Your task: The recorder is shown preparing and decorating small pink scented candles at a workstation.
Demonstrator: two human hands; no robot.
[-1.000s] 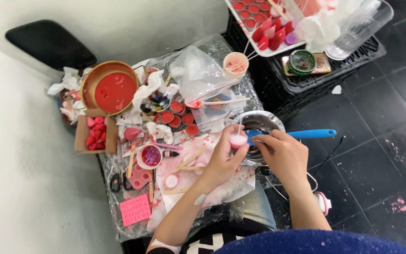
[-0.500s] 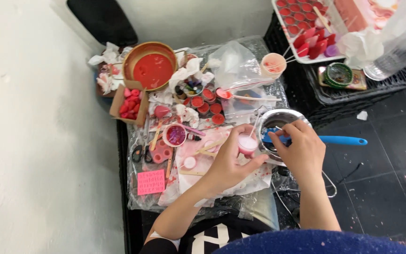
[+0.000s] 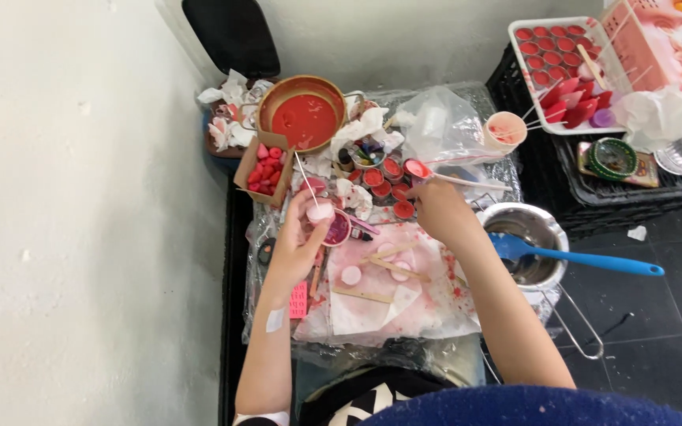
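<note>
A small round pale-pink cup [image 3: 320,211] with a thin white stick standing in it sits pinched in the curled left hand [image 3: 300,241] above the stained plastic-covered table [image 3: 436,315], while the right hand [image 3: 438,207] grips a wooden stick [image 3: 467,182] near glossy red-filled cups [image 3: 392,170].

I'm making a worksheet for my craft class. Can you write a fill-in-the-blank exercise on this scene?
1. The left hand holds a small pink ____ with a thin stick in it.
2. The pot at the top of the table holds ____ liquid.
3. The spatula resting in the metal pan is ____.

Missing words: cup; red; blue
</note>
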